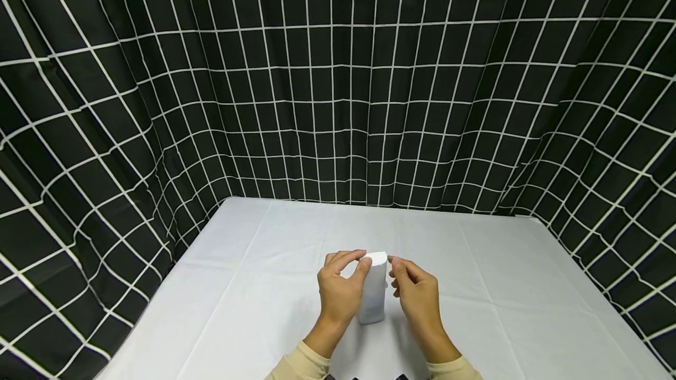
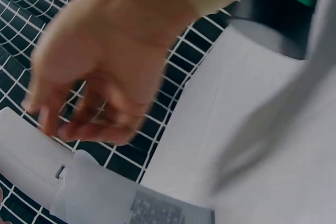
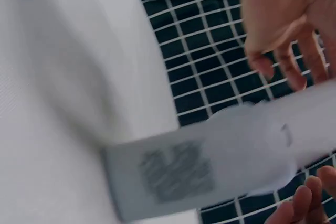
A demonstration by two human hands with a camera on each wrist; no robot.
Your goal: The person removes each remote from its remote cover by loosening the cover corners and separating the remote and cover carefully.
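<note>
Steady the tall white plastic container (image 1: 372, 301), left grip (image 1: 340, 292) pinching its top; as for your right grip (image 1: 419, 298), I can't tell.

Table (image 1: 253, 286) spread with plain white cloth (image 1: 528, 309), faint straight creases running lengthwise. Standing upright directly on cloth, near side, about mid-width: slim white plastic container (image 1: 373, 304), flattened body, greyish lower section, blocky grey patch near base.

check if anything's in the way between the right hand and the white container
Nothing visible is: the right hand has its fingertips close beside the upper right edge of the white container. The left hand is on the opposite side, not between them.
</note>
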